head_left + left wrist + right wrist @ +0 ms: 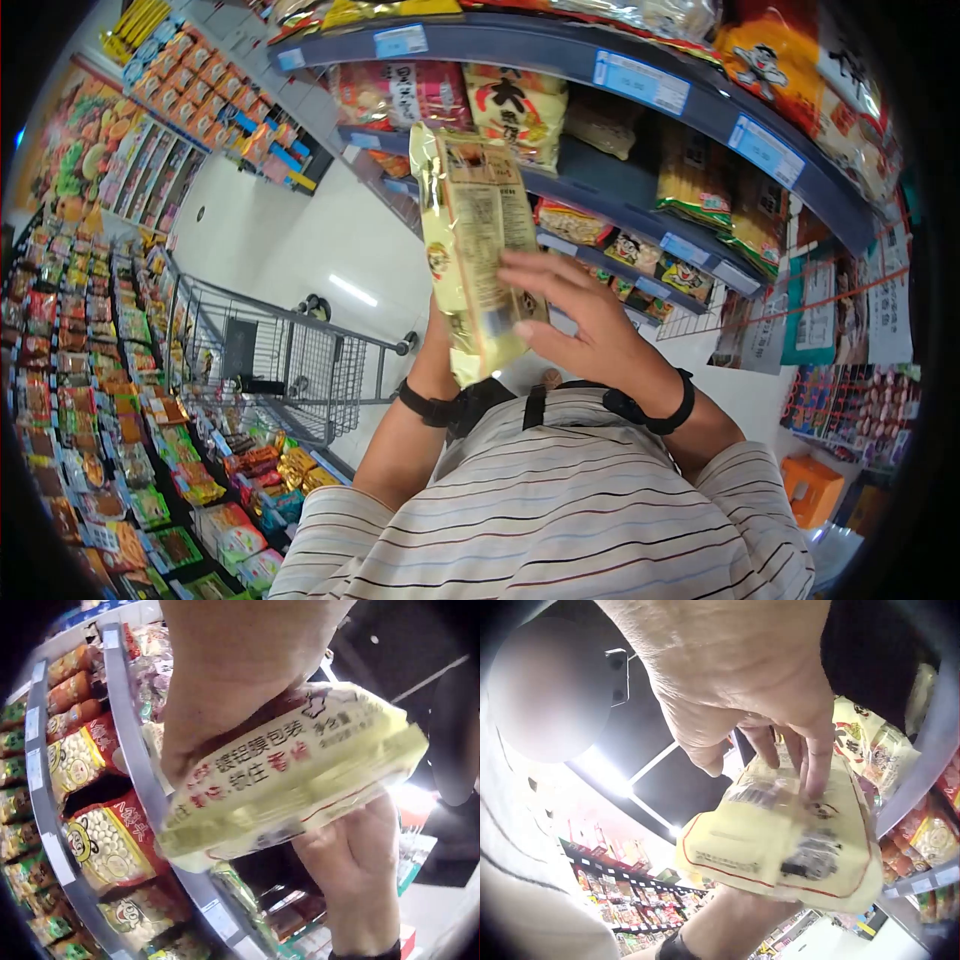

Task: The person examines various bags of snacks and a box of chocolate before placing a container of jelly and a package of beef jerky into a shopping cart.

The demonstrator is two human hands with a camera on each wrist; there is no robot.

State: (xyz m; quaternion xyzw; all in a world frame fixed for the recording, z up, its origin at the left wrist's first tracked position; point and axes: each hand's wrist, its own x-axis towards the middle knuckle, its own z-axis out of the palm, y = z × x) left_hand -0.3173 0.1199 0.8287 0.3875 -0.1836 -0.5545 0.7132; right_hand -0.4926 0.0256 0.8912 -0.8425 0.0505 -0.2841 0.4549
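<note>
A pale yellow plastic snack bag (478, 240), with its printed back facing up, is held in front of the body. My left hand (240, 675) grips it from beneath; in the head view the bag hides most of that hand. The right hand (585, 315) lies over the bag's printed side, fingers fairly straight and fingertips at its surface. Seen from the right wrist, those fingers (819, 761) touch the bag near its middle, with the thumb held apart. Black straps circle both wrists.
Ahead, a dark shelf (560, 50) holds bagged snacks, including a similar yellow bag (517, 115). A grey shopping cart (330, 375) stands at left on the pale floor (260, 240). Sloped racks of packets (90, 400) line the far left. An orange stool (808, 488) is at lower right.
</note>
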